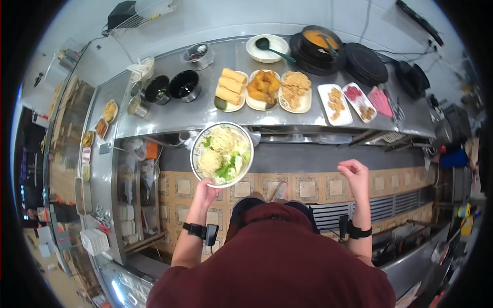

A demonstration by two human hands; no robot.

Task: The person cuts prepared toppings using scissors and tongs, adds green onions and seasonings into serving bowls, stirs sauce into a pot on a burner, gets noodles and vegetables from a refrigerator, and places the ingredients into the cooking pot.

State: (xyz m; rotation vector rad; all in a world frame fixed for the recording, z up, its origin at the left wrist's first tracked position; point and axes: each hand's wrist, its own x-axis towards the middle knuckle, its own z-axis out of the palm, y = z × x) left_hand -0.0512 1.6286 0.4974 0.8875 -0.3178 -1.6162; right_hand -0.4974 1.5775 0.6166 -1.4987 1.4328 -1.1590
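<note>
My left hand point(206, 192) grips the near rim of a round bowl point(250, 163), holding it in front of the counter's edge. Inside the bowl are two mounds of pale noodles point(222, 139) and some green lettuce point(237, 163). My right hand point(355, 174) hangs in the air to the right, apart from the counter. Its fingers are curled in together, and nothing shows in them. On the steel counter beyond the bowl stand plates of yellow rolls point(231, 87), fried orange-brown pieces point(263, 87) and pale fried pieces point(296, 90).
Two black pots point(185, 86) stand at the counter's left. A white bowl with a dark green ladle point(263, 43) and a pot of orange sauce point(321, 38) are at the back. Two white trays point(336, 118), a pink cloth point(379, 100) and scissors point(398, 113) lie right. A side counter point(100, 169) runs along the left.
</note>
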